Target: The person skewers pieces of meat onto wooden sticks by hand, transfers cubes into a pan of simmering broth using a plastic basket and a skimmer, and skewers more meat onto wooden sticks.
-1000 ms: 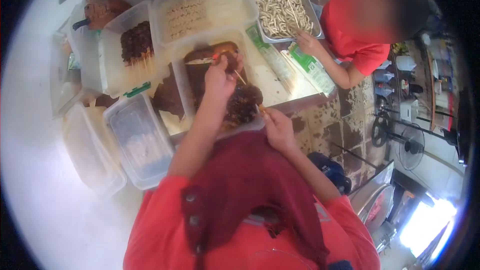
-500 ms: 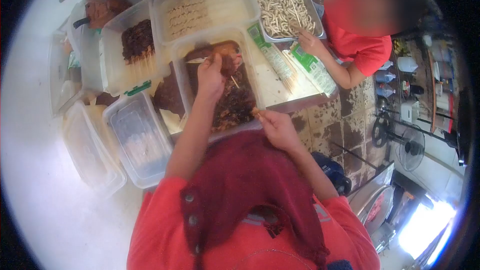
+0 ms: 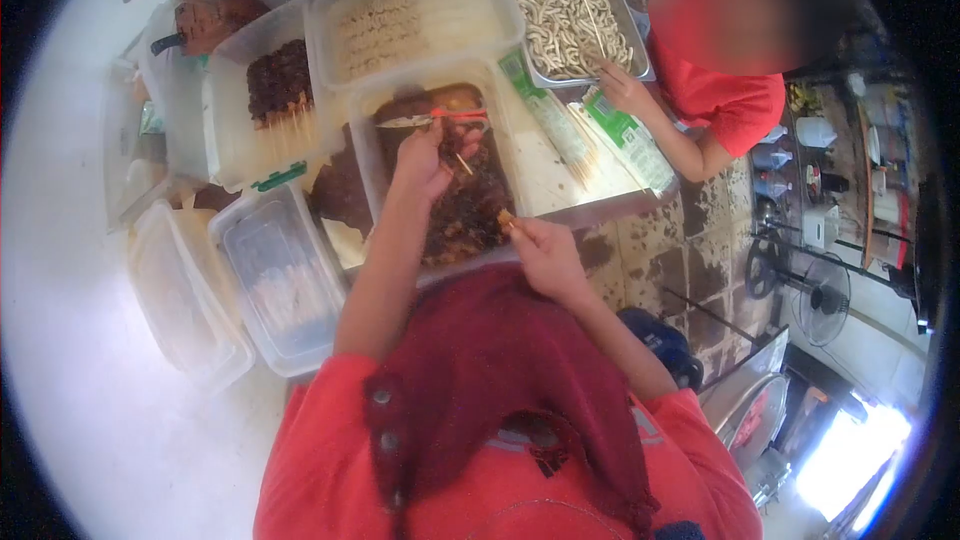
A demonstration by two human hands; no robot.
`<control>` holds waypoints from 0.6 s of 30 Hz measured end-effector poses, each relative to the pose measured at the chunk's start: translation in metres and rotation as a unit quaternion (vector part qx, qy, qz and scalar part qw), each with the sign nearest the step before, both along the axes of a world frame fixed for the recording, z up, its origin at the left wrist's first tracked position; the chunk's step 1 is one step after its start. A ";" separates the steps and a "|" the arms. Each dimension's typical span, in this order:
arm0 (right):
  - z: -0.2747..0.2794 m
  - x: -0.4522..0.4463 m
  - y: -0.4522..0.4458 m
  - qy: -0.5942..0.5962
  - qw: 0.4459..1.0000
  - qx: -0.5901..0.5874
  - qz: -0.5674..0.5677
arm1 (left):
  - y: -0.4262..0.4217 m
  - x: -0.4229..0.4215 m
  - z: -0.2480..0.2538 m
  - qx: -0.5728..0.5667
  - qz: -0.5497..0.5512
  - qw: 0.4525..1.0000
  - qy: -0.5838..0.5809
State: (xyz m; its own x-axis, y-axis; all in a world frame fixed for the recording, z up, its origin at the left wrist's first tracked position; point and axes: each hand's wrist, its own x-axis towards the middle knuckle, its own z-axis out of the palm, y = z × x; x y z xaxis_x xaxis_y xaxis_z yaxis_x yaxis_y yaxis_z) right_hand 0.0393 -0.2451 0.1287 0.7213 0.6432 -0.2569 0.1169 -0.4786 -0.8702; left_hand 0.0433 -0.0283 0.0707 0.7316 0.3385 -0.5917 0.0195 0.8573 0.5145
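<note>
My left hand [image 3: 424,162] is over the tub of dark marinated meat [image 3: 465,210], its fingers curled round a short wooden stick [image 3: 464,165] that pokes out below them. Red-handled scissors [image 3: 458,115] lie across the upper part of this tub, their blades left of my fingers. At the tub's lower right edge, my right hand [image 3: 545,250] pinches a small light-brown piece [image 3: 506,219], perhaps a skewer end. Dark meat skewers [image 3: 280,90] lie in a clear box on the left. Pale skewers [image 3: 380,35] fill part of the box behind the tub.
A co-worker in red [image 3: 715,110] holds a stick over a metal tray of pale curled pieces [image 3: 565,30]. Green-and-clear packs of sticks [image 3: 630,145] lie right of the tub. Two clear plastic containers [image 3: 280,280] stand at the lower left. A knife-like handle [image 3: 168,43] juts out at the upper left.
My left hand has drawn back slightly left and down, baring more of the scissors. My right hand has shifted a little left. The dark clump seen between my hands earlier is now lower.
</note>
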 end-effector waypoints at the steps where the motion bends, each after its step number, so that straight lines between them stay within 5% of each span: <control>1: 0.006 0.000 0.003 -0.015 1.000 -0.008 -0.002 | -0.002 0.000 0.000 0.000 0.000 1.000 0.009; 18: -0.007 0.006 0.011 0.025 0.999 -0.002 -0.035 | -0.013 -0.011 -0.004 0.011 -0.065 0.997 -0.039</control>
State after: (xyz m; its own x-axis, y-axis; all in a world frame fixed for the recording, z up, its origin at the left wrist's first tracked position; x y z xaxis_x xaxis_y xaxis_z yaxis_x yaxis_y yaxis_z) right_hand 0.0456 -0.2342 0.1217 0.7501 0.5910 -0.2969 0.0397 -0.4884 -0.8717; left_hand 0.0318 -0.0409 0.0666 0.8132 0.2512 -0.5250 0.0885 0.8381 0.5382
